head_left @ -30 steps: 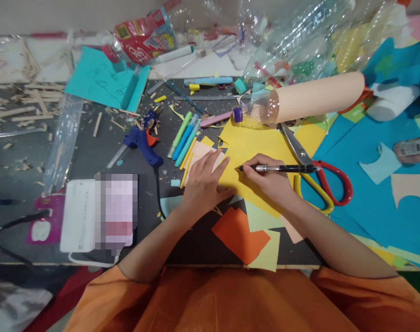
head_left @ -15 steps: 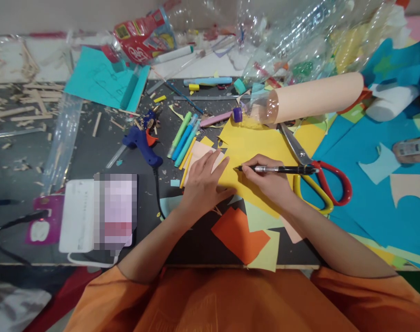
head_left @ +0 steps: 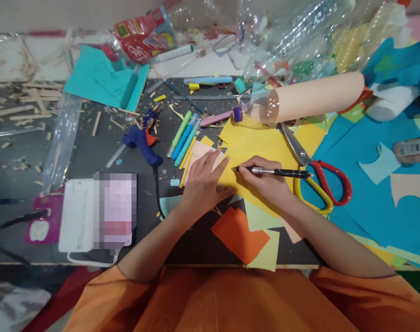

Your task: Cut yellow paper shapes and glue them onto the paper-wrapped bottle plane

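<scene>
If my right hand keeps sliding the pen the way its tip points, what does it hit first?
Probably the left hand's fingers: the black pen in the right hand points left across the yellow paper sheet, fingertips just ahead.

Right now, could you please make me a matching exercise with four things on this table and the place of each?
Things:
1. pen
2. scissors
3. glue gun
4. orange paper

Places:
A. left of the coloured markers
B. in the right hand
C. at the near table edge, between the forearms
D. on the yellow paper, right of the right hand

Pairs: 1-B, 2-D, 3-A, 4-C
</scene>
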Tool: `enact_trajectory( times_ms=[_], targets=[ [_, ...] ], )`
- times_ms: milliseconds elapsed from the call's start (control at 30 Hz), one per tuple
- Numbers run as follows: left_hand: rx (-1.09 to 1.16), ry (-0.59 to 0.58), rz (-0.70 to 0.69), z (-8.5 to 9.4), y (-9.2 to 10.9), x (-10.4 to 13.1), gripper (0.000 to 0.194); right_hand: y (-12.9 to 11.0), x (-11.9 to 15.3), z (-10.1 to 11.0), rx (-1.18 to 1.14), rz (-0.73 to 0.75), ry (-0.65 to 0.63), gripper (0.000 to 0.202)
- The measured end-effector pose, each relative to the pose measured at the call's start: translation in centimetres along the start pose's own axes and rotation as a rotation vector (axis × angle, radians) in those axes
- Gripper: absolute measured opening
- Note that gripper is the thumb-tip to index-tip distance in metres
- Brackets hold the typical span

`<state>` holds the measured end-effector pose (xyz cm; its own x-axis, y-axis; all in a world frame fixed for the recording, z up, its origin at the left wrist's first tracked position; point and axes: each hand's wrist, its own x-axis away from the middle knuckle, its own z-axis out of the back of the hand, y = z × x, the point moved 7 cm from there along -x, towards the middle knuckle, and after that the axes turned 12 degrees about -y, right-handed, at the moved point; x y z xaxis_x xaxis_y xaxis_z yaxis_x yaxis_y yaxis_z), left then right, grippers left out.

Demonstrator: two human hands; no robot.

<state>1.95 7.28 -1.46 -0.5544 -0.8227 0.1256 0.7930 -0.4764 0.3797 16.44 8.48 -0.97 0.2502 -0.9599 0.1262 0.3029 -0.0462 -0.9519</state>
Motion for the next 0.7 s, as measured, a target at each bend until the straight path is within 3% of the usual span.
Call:
enact_trajectory(
  times_ms=[267, 467, 700],
  targets=[
    [-0.036, 0.011, -0.013, 0.12, 0.1, 0.09, 0.069, 0.19, 0.0, 0.06, -0.004, -0.005, -0.001, 0.012],
    [-0.033, -0.009, 0.004, -0.05, -0.03, 0.04, 0.066, 0.15, -0.14, -0.36, -0.016, 0.013, -0.07, 0.01],
    [-0.036, 0.003, 0.0, -0.02, 0.02, 0.03, 0.066, 0.18, -0.12, -0.13, -0.008, -0.002, -0.044, 0.011]
  ],
)
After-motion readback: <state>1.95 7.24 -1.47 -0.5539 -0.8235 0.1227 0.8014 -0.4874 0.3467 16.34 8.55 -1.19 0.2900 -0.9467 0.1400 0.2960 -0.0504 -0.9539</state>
